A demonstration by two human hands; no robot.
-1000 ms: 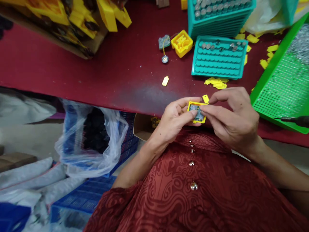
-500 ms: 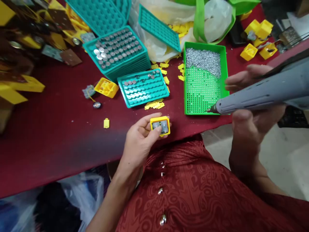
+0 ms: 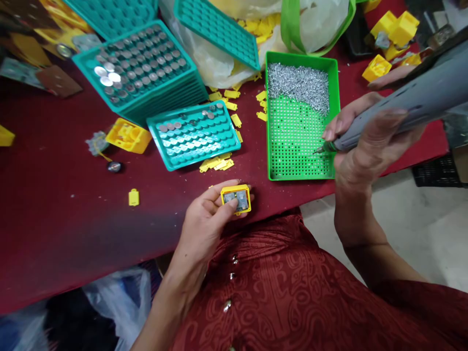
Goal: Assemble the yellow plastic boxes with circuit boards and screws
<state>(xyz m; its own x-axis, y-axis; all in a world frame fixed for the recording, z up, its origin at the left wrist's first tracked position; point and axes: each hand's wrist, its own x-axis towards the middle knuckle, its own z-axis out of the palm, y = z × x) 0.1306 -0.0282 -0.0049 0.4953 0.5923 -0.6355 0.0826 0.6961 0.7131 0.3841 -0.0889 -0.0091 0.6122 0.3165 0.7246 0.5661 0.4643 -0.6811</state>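
Note:
My left hand (image 3: 204, 214) is closed round a small yellow plastic case (image 3: 224, 190), its thumb resting on the grey parts inside the open face. On the right, my right hand (image 3: 365, 151) grips a grey electric screwdriver (image 3: 409, 107), which points left. Its bit hangs over the lower right part of a green perforated tray (image 3: 270, 146). A heap of small silvery screws (image 3: 300, 83) fills the far part of that tray. I cannot tell whether the bit carries a screw.
Left of the green tray lies a teal tray (image 3: 197, 141) with a few coin-like discs. Behind it stands a stack of teal trays (image 3: 171, 97) full of discs. Yellow tabs (image 3: 217, 163), an open yellow housing (image 3: 127, 136) and a single yellow tab (image 3: 134, 197) lie on the red cloth.
The view has shifted, so the table things sit differently in it. My right hand's fingers have come in closer round the screwdriver's front end. My left hand still holds the yellow case.

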